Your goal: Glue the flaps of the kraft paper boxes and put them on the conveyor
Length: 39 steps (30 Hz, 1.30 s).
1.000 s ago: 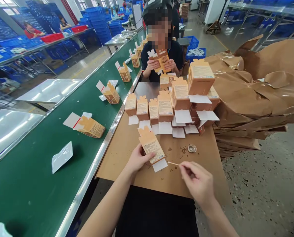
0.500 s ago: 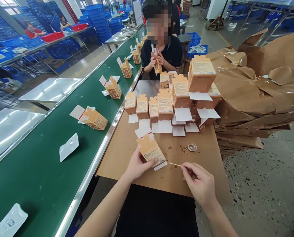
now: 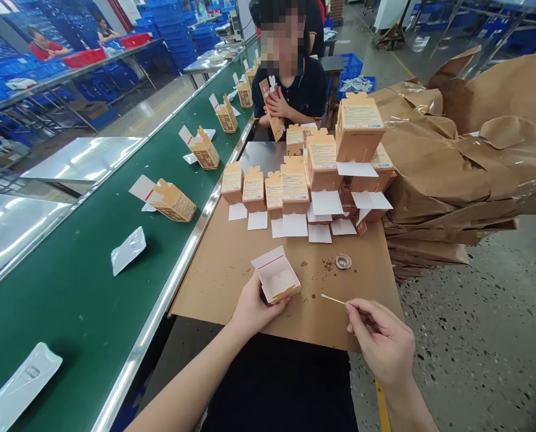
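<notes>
My left hand [image 3: 255,309] grips a small open carton [image 3: 282,282], its white inside facing me and its flap with a red strip standing up. To the right, my right hand [image 3: 382,336] pinches a cotton swab [image 3: 333,299] by one end, the tip pointing left toward the carton but apart from it. Beyond them on the brown board [image 3: 214,288] lies a small round clear dish [image 3: 343,261] beside brown specks. Several tan cartons [image 3: 295,183] are grouped and stacked behind, white flaps hanging toward me.
A green conveyor belt [image 3: 92,324] on the left carries open cartons [image 3: 173,201] and white sealed packets [image 3: 128,251]. Across the board a person [image 3: 290,90] holds a carton. Large brown paper stacks [image 3: 457,162] stand at the right.
The carton in my left hand has been turned so its open inside now faces me. My right hand with the swab has shifted slightly right. The person opposite has tilted their carton.
</notes>
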### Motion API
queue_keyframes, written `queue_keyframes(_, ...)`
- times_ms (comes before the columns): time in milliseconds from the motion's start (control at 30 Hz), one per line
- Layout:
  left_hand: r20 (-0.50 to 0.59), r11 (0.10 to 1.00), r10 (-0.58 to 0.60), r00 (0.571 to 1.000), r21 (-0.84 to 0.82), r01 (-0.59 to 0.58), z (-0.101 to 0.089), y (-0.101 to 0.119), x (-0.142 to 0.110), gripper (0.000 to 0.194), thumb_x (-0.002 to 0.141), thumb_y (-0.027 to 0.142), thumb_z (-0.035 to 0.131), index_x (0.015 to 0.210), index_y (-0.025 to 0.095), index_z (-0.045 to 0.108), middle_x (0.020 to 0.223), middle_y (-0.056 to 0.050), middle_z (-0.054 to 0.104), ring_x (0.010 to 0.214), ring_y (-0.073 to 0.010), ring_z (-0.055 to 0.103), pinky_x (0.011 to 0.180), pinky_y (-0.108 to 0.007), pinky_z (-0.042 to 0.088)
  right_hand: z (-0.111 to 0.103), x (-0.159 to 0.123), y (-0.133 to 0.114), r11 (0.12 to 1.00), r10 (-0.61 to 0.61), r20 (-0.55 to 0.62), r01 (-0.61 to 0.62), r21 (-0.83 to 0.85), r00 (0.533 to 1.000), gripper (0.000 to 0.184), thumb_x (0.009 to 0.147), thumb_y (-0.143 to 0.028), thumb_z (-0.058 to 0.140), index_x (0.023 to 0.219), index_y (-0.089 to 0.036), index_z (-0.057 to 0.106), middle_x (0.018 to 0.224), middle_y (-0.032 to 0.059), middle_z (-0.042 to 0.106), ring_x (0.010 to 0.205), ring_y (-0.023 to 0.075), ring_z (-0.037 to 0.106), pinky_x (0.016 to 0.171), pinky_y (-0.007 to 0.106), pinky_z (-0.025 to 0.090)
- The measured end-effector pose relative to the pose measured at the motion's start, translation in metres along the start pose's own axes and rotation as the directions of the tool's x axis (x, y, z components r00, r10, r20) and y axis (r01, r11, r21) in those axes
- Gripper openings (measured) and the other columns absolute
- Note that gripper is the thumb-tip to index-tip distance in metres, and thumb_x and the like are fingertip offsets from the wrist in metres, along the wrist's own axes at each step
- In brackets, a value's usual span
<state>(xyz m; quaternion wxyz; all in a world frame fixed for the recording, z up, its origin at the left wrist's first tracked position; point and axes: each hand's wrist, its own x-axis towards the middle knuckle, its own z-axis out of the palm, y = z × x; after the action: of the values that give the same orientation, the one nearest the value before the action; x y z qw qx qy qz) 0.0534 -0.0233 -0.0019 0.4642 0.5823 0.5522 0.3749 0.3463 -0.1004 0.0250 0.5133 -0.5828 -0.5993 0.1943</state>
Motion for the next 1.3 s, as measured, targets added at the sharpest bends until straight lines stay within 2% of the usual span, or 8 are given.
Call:
queue_keyframes(233, -0.049, 0.986, -0.1, 0.994, -0.137, 0.093, -0.019, 0.002, 0.005, 0.063, 0.072, 0.05, 0.108, 0.123, 0.026, 0.079, 0.12, -0.015, 0.091, 0.123, -0.0447, 0.088, 0.112, -0.064, 0.07, 0.001, 0.003, -0.002, 0.999, -0.041, -0.013, 0.041, -0.028, 0.999, 0.017, 0.116, -0.028, 0.079, 0.101, -0.027, 0.087, 0.075, -0.0009, 0.077, 0.058, 0.0144, 0.071, 0.057, 0.025, 0.061)
queue_keyframes(400, -0.038, 0.987, -0.094, 0.995, -0.131, 0.088, -0.032, 0.012, 0.002, 0.065, 0.071, 0.043, 0.108, 0.128, 0.031, 0.079, 0.125, -0.013, 0.091, 0.121, -0.044, 0.088, 0.109, -0.063, 0.072, 0.0, 0.001, 0.001, 0.999, -0.01, -0.025, 0.009, -0.046, 1.0, 0.024, 0.116, -0.036, 0.079, 0.097, -0.026, 0.088, 0.072, 0.0004, 0.077, 0.056, 0.0157, 0.072, 0.056, 0.026, 0.062)
queue_keyframes(600, -0.038, 0.996, -0.082, 0.996, -0.045, 0.08, -0.03, 0.012, -0.001, 0.062, 0.071, 0.039, 0.107, 0.127, 0.033, 0.081, 0.122, -0.011, 0.091, 0.119, -0.0444, 0.088, 0.107, -0.062, 0.072, -0.001, 0.002, 0.0, 0.997, 0.043, -0.038, -0.045, -0.062, 0.998, 0.031, 0.117, -0.044, 0.079, 0.093, -0.026, 0.087, 0.071, 0.0019, 0.077, 0.056, 0.0177, 0.071, 0.055, 0.029, 0.062)
queue_keyframes(767, -0.042, 0.994, -0.11, 0.993, 0.01, 0.11, -0.029, 0.011, -0.003, 0.06, 0.073, 0.035, 0.104, 0.128, 0.032, 0.08, 0.12, -0.01, 0.09, 0.116, -0.0424, 0.087, 0.104, -0.058, 0.071, -0.006, 0.003, -0.001, 0.998, 0.02, -0.046, -0.023, -0.061, 0.999, 0.02, 0.114, -0.032, 0.08, 0.096, -0.028, 0.088, 0.072, -0.0009, 0.078, 0.057, 0.0161, 0.072, 0.056, 0.028, 0.062)
queue_keyframes(900, -0.042, 0.991, -0.126, 0.991, 0.044, 0.128, -0.029, 0.011, -0.002, 0.056, 0.073, 0.036, 0.104, 0.123, 0.033, 0.079, 0.117, -0.009, 0.089, 0.112, -0.041, 0.087, 0.1, -0.056, 0.069, -0.007, 0.002, -0.002, 0.999, 0.029, -0.034, -0.031, -0.043, 0.999, 0.016, 0.113, -0.029, 0.082, 0.099, -0.028, 0.089, 0.075, -0.0007, 0.08, 0.059, 0.0169, 0.073, 0.057, 0.029, 0.064)
queue_keyframes(1033, -0.063, 0.993, -0.092, 0.994, 0.069, 0.096, -0.028, 0.005, 0.001, 0.052, 0.071, 0.036, 0.103, 0.117, 0.032, 0.078, 0.114, -0.009, 0.089, 0.109, -0.0404, 0.087, 0.096, -0.055, 0.069, -0.002, 0.001, -0.002, 0.999, 0.016, -0.036, -0.017, -0.032, 0.999, 0.018, 0.114, -0.03, 0.081, 0.098, -0.027, 0.089, 0.074, -0.0004, 0.078, 0.058, 0.0163, 0.072, 0.056, 0.028, 0.062)
queue_keyframes(1200, -0.037, 0.998, -0.052, 0.998, 0.045, 0.054, -0.022, 0.002, 0.003, 0.052, 0.068, 0.032, 0.104, 0.112, 0.033, 0.078, 0.109, -0.007, 0.09, 0.105, -0.04, 0.088, 0.095, -0.054, 0.071, 0.001, 0.008, -0.005, 1.0, 0.001, -0.023, -0.002, -0.022, 1.0, 0.024, 0.117, -0.038, 0.079, 0.097, -0.027, 0.088, 0.075, 0.0004, 0.079, 0.057, 0.0163, 0.072, 0.056, 0.028, 0.061)
queue_keyframes(1300, -0.113, 0.998, -0.031, 0.993, 0.059, 0.038, -0.037, 0.003, 0.005, 0.056, 0.068, 0.033, 0.105, 0.117, 0.031, 0.078, 0.113, -0.008, 0.091, 0.11, -0.0429, 0.088, 0.1, -0.056, 0.072, -0.004, 0.016, -0.009, 0.997, -0.065, -0.033, 0.063, -0.042, 0.997, 0.027, 0.117, -0.041, 0.079, 0.095, -0.027, 0.088, 0.075, 0.0005, 0.079, 0.057, 0.016, 0.072, 0.057, 0.027, 0.061)
